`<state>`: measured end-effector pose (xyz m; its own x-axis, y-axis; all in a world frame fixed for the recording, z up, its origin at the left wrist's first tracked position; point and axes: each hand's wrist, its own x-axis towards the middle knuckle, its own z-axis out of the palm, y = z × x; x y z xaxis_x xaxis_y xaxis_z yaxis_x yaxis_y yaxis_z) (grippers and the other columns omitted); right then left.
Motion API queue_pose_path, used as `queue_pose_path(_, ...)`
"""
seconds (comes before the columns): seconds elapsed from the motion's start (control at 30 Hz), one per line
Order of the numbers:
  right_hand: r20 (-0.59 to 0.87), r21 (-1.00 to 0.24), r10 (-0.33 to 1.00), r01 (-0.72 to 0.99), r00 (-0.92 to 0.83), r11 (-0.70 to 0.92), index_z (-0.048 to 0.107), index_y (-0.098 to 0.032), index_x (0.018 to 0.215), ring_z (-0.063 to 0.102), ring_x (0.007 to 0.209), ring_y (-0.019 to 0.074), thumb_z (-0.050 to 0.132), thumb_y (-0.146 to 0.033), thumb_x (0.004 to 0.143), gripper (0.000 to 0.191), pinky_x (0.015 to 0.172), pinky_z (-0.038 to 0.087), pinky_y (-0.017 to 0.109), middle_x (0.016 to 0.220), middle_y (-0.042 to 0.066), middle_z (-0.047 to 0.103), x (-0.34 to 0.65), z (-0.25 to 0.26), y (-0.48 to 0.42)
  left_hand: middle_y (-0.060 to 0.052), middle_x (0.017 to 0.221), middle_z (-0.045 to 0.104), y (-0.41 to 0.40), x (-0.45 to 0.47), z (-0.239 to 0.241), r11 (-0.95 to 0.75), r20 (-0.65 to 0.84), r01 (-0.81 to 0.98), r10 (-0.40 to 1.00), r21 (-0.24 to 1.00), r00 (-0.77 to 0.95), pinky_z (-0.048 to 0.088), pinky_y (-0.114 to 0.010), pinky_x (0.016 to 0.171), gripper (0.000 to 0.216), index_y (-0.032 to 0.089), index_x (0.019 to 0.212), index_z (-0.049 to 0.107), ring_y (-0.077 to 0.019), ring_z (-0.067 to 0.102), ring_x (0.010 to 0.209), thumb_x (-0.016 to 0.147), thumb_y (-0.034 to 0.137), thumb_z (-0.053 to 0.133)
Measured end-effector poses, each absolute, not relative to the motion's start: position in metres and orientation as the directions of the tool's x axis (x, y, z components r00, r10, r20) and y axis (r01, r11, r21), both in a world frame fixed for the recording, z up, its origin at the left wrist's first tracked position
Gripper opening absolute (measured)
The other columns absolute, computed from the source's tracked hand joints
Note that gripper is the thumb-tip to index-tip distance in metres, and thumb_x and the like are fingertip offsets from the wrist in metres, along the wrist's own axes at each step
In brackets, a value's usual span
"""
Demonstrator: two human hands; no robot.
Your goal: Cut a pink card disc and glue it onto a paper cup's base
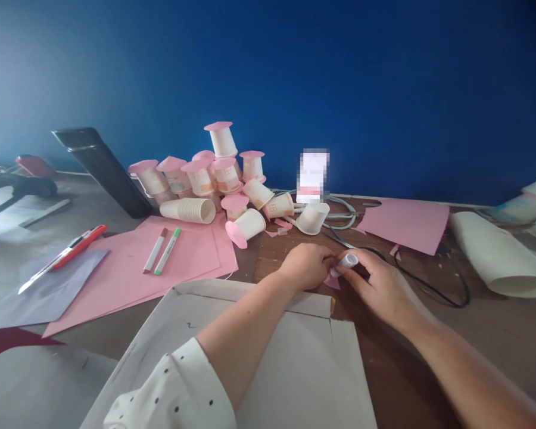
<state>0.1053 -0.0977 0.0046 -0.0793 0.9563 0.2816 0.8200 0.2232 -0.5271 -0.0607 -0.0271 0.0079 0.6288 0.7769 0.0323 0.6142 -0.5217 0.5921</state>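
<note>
My right hand [379, 286] grips a small white tube [350, 260] between thumb and fingers, its round end facing me. Right against it, my left hand [306, 266] has its fingers closed; what they pinch is hidden. A pink paper scrap [333, 282] shows just under the fingers. Beyond the hands, a plain white paper cup [313, 218] stands upside down before a pixelated phone screen [312, 176]. Below my left forearm lies a large white board [312, 357] with pen marks.
Paper cups with pink paper tops [200, 179] are piled by the blue wall, near a stack of nested cups [187, 210]. Pink sheets [129, 292] hold two markers [167, 251]. A red utility knife [78, 247], cables [429, 289], cut pink paper [406, 223] and more cups [495, 256] lie around.
</note>
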Motion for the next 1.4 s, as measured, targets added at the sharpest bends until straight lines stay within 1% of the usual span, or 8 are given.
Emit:
queue_pose_path(0.43,0.305,-0.459,0.942,0.846,-0.137,0.271,0.060,-0.025,0.099,0.063,0.090,0.0227,0.056,-0.034,0.091,0.013,0.077,0.045,0.032,0.099,0.005,0.067,0.104,0.007,-0.101,-0.003,0.090,0.073,-0.027,-0.061,0.008,-0.529,0.048,0.593,0.769,0.607,0.638,0.048,-0.029,0.076,0.030,0.025,0.091,0.073,-0.0195,0.064,0.084,0.090,0.033,0.044)
queue_pose_path(0.63,0.297,-0.437,0.940,0.852,-0.165,0.288,0.060,-0.025,0.098,0.062,0.088,0.0216,0.056,-0.035,0.092,0.013,0.073,0.045,0.031,0.096,0.003,0.067,0.102,0.011,-0.104,-0.004,0.085,0.073,-0.027,-0.061,0.008,-0.522,0.045,0.591,0.771,0.615,0.635,0.046,-0.028,0.073,0.033,0.022,0.082,0.072,-0.0194,0.063,0.080,0.090,0.036,0.043)
queue_pose_path(0.83,0.277,-0.439,0.945,0.853,-0.171,0.283,0.060,-0.024,0.091,0.062,0.076,0.0191,0.057,-0.037,0.092,0.014,0.067,0.044,0.028,0.083,0.002,0.067,0.097,0.012,-0.106,-0.002,0.082,0.071,-0.027,-0.062,0.009,-0.519,0.041,0.590,0.771,0.619,0.636,0.041,-0.026,0.066,0.028,0.022,0.079,0.070,-0.0178,0.061,0.076,0.088,0.030,0.044)
queue_pose_path(0.93,0.297,-0.498,0.946,0.824,-0.128,0.268,0.060,-0.023,0.086,0.061,0.071,0.0186,0.056,-0.042,0.091,0.020,0.063,0.044,0.028,0.078,0.002,0.067,0.099,0.012,-0.106,-0.003,0.080,0.071,-0.027,-0.062,0.010,-0.522,0.043,0.592,0.771,0.614,0.636,0.041,-0.026,0.065,0.029,0.021,0.078,0.070,-0.0178,0.060,0.075,0.088,0.031,0.044)
queue_pose_path(1.03,0.372,-0.629,0.927,0.747,0.044,0.216,0.060,-0.023,0.087,0.061,0.066,0.0181,0.053,-0.048,0.092,0.027,0.060,0.045,0.027,0.074,0.001,0.067,0.104,0.014,-0.105,-0.003,0.080,0.071,-0.028,-0.063,0.010,-0.519,0.047,0.585,0.772,0.624,0.634,0.042,-0.026,0.066,0.033,0.021,0.077,0.070,-0.0173,0.060,0.074,0.090,0.035,0.043)
queue_pose_path(1.1,0.414,-0.667,0.897,0.722,0.154,0.184,0.059,-0.023,0.085,0.060,0.063,0.0180,0.052,-0.051,0.091,0.029,0.058,0.044,0.027,0.071,0.000,0.066,0.107,0.015,-0.105,-0.003,0.079,0.070,-0.029,-0.063,0.010,-0.516,0.046,0.585,0.773,0.626,0.633,0.042,-0.026,0.066,0.033,0.021,0.077,0.070,-0.0170,0.059,0.073,0.090,0.035,0.044)
queue_pose_path(1.17,0.443,-0.643,0.880,0.744,0.171,0.179,0.060,-0.023,0.085,0.060,0.062,0.0182,0.054,-0.051,0.090,0.030,0.058,0.044,0.028,0.070,0.000,0.065,0.107,0.013,-0.104,-0.002,0.080,0.071,-0.029,-0.063,0.011,-0.509,0.042,0.587,0.777,0.630,0.629,0.043,-0.026,0.067,0.031,0.021,0.079,0.071,-0.0172,0.060,0.074,0.090,0.035,0.045)
queue_pose_path(1.4,0.538,-0.493,0.843,0.802,-0.024,0.338,0.063,-0.022,0.095,0.062,0.083,0.0200,0.061,-0.040,0.089,0.019,0.076,0.046,0.030,0.090,0.004,0.068,0.101,-0.002,-0.097,-0.003,0.091,0.073,-0.028,-0.063,0.012,-0.506,0.023,0.601,0.776,0.619,0.630,0.047,-0.028,0.076,0.031,0.024,0.092,0.073,-0.0192,0.064,0.085,0.090,0.031,0.043)
